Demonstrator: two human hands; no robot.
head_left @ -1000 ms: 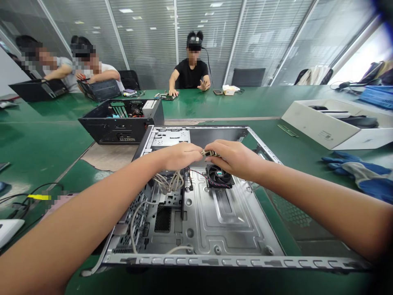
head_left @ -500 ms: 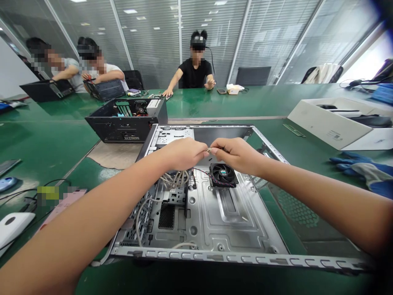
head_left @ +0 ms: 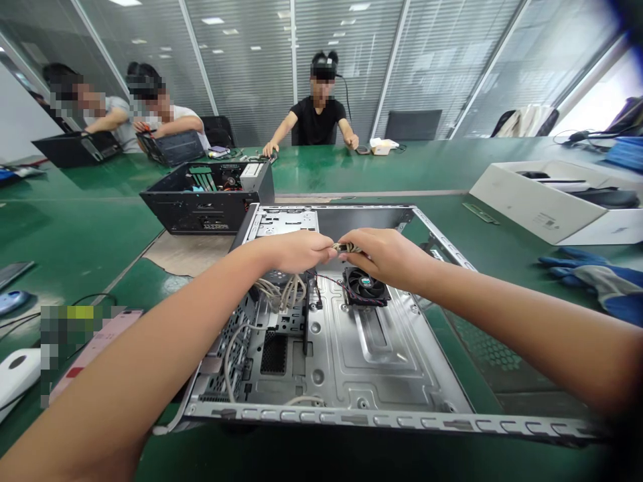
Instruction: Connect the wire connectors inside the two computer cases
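Above an open computer case (head_left: 382, 422) lying flat, both my hands pinch a beige cable (head_left: 343, 248). My left hand (head_left: 304, 252) is closed on it from the left. From the right, my right hand (head_left: 384, 253) grips the same cable, with a loop showing between its fingers. A black cooling fan (head_left: 366, 286) with a thin twisted wire sits on the case floor below my right hand. A bundle of beige cables (head_left: 291, 292) hangs under my left hand at the drive bay. Parts of the held cable are hidden by my fingers.
Behind the case on the left stands another black computer case (head_left: 201, 211). To the right are a white box (head_left: 542, 207) and blue gloves (head_left: 603, 274). A pink phone-like object (head_left: 95, 351) and a white device (head_left: 20, 375) lie at left. Three people sit across the table.
My hands stay close together over the case; my right hand has turned slightly and more of the cable shows between its fingers. The person opposite has lowered a hand.
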